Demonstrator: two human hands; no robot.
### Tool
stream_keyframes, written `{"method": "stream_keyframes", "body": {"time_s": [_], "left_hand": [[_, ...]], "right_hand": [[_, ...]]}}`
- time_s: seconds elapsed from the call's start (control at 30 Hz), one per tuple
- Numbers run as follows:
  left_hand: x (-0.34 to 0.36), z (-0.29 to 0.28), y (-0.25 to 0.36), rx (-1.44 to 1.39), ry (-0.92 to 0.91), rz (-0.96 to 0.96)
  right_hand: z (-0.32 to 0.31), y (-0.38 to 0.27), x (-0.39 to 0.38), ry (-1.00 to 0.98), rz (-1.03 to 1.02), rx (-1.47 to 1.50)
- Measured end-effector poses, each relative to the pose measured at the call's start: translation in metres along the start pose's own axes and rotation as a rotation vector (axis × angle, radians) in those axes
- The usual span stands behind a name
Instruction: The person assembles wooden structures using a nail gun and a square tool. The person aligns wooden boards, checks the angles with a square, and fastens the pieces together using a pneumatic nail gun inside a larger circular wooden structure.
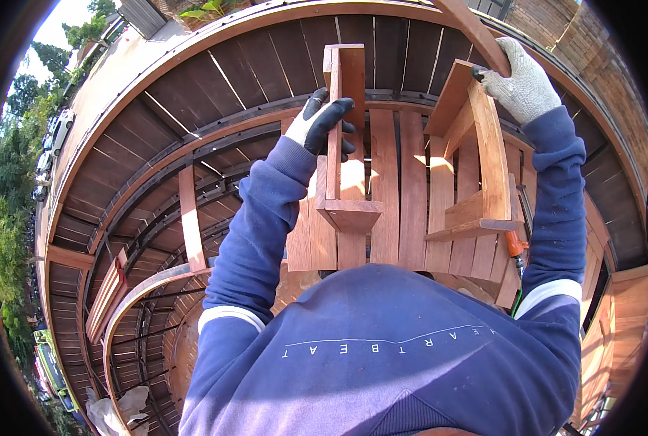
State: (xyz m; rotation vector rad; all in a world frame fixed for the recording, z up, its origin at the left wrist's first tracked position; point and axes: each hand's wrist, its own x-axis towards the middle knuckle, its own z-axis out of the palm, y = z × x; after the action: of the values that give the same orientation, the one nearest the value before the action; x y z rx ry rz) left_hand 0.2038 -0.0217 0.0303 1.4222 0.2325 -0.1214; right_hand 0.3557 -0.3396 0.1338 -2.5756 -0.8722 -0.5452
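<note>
My left hand (pixel 318 123), in a white glove with a black coating, is wrapped round the upright board of a narrow wooden frame (pixel 333 178). That frame stands on the slatted bench seat (pixel 385 189), with short crosspieces at both ends. To its right is a second wooden frame (pixel 492 160) with a curved side board. My right hand (pixel 521 81), in a white knit glove, grips the end of a curved brown wooden piece (pixel 473 33). Its dark fingertip is close to the top of the second frame.
Behind the seat curves a tall slatted backrest (pixel 266 65). An orange tool (pixel 514 243) lies near my right forearm. Loose slats (pixel 107 298) lean at the left beside a curved wooden rim (pixel 117 320). A whitish sheet (pixel 120 410) lies at the lower left.
</note>
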Motion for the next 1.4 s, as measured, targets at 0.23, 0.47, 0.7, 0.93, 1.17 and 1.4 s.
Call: {"method": "stream_keyframes", "body": {"time_s": [0.23,0.47,0.7,0.93,1.17,1.4], "left_hand": [[-0.015,-0.014,0.007,-0.156,0.043,0.135],[-0.057,-0.060,0.035,-0.219,0.177,0.058],[-0.069,-0.087,0.016,-0.192,0.259,0.035],[-0.073,-0.081,0.007,-0.203,0.296,0.008],[-0.065,-0.090,-0.013,-0.173,0.235,0.026],[-0.069,-0.078,-0.015,-0.183,0.281,0.047]], "right_hand": [[0.013,0.009,-0.059,-0.117,0.314,0.160],[0.046,0.034,-0.074,-0.032,0.429,0.737],[0.053,0.038,-0.082,-0.109,0.521,0.980],[0.052,0.036,-0.083,-0.244,0.671,1.341],[0.053,0.035,-0.087,-0.198,0.638,1.350],[0.047,-0.002,-0.075,-0.262,0.557,1.507]]}}
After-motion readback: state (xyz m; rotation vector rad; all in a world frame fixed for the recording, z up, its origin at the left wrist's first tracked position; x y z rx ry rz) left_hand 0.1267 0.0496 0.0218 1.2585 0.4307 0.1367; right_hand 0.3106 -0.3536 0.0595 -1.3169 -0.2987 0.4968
